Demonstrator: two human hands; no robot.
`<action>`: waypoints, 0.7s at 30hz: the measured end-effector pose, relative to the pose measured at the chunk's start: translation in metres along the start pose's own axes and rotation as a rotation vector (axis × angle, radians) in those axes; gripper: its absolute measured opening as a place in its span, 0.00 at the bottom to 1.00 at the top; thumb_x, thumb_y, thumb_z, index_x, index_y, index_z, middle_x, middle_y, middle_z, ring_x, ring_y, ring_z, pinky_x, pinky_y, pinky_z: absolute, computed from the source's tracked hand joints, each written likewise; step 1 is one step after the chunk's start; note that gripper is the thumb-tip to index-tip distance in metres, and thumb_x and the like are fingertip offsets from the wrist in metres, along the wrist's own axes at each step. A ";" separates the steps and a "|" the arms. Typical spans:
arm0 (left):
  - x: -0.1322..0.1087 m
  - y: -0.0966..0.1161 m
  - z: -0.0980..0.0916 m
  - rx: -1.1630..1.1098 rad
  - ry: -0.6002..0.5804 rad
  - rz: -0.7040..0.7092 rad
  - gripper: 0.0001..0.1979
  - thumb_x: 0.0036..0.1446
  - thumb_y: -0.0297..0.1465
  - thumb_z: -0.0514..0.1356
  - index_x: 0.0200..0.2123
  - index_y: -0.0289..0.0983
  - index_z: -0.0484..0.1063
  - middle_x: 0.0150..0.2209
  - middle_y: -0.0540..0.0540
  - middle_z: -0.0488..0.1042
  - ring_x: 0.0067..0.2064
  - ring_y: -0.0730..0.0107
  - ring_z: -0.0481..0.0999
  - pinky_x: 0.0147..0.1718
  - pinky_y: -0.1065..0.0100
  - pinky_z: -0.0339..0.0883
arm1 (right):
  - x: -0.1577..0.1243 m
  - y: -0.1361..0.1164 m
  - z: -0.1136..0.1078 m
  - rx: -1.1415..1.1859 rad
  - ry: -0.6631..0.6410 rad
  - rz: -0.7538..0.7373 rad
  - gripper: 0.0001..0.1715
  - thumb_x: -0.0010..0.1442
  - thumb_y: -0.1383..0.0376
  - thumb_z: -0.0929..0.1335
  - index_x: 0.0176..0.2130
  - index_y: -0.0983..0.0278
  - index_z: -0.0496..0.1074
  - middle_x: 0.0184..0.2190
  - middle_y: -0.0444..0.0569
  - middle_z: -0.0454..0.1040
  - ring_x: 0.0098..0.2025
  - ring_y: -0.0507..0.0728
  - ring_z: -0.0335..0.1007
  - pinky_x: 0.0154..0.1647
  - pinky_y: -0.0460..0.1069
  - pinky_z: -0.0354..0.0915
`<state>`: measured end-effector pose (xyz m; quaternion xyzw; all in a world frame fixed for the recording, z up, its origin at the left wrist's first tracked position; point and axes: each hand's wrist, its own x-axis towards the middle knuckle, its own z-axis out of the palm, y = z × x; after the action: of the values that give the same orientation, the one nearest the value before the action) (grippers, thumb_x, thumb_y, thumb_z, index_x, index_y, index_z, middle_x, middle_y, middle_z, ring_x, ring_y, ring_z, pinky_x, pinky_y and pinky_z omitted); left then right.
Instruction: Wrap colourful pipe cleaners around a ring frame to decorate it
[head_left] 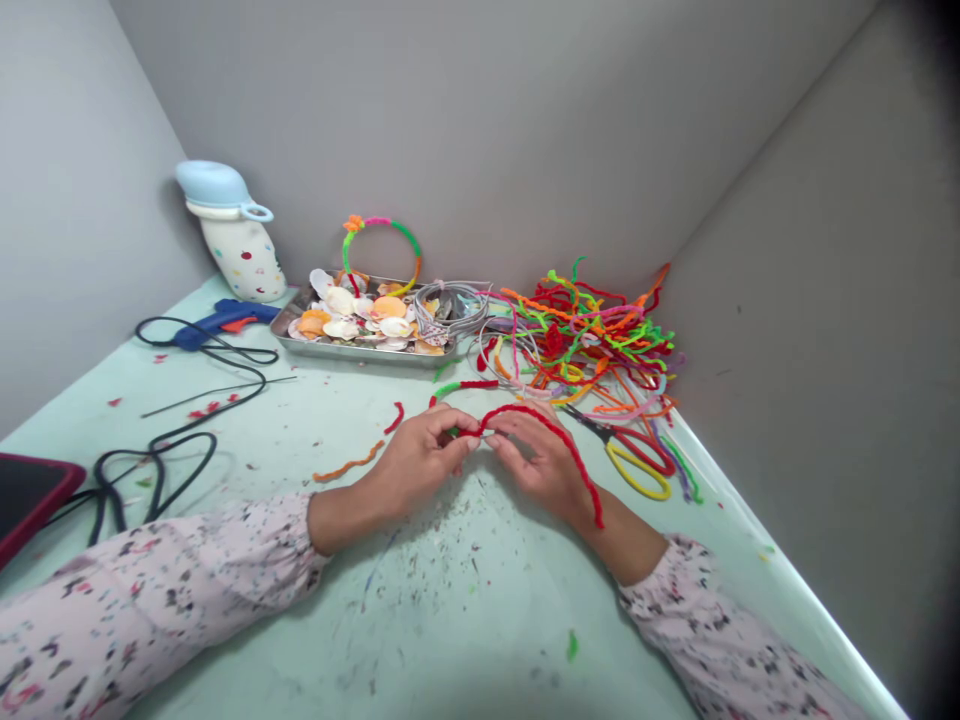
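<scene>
My left hand (420, 455) pinches a partly wrapped hoop where a red pipe cleaner (566, 437) meets it. The loose length of that pipe cleaner arches over my right hand (534, 460) and hangs down toward the wrist. Thumb and fingers of my right hand close on the hoop just beside the left fingertips, where a bit of bare grey shows. Behind the hands, the far side of the hoop (450, 389) shows green and red fuzzy wrapping; the rest of it is hidden by my fingers.
A metal tray (360, 352) holds shells, coiled wire (454, 310) and a finished colourful hoop (412, 240). Pipe cleaners (592, 330) are heaped right, near scissors (637, 465). Orange (349, 462) and red (394, 417) scraps lie left, beyond them a blue glue gun (217, 322), black cord (206, 430) and bottle (240, 250).
</scene>
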<state>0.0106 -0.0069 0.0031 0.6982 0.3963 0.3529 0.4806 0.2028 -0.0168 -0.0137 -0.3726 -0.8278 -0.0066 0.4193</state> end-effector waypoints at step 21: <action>-0.003 -0.006 -0.001 0.048 -0.049 0.016 0.07 0.61 0.30 0.54 0.37 0.36 0.70 0.26 0.54 0.66 0.24 0.77 0.64 0.24 0.74 0.58 | 0.002 0.002 -0.002 0.181 -0.073 0.087 0.06 0.63 0.66 0.65 0.40 0.61 0.72 0.33 0.48 0.73 0.37 0.56 0.68 0.42 0.55 0.63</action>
<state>0.0076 -0.0080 -0.0026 0.7209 0.3873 0.3301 0.4705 0.2047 -0.0151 -0.0111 -0.3687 -0.8229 0.1000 0.4205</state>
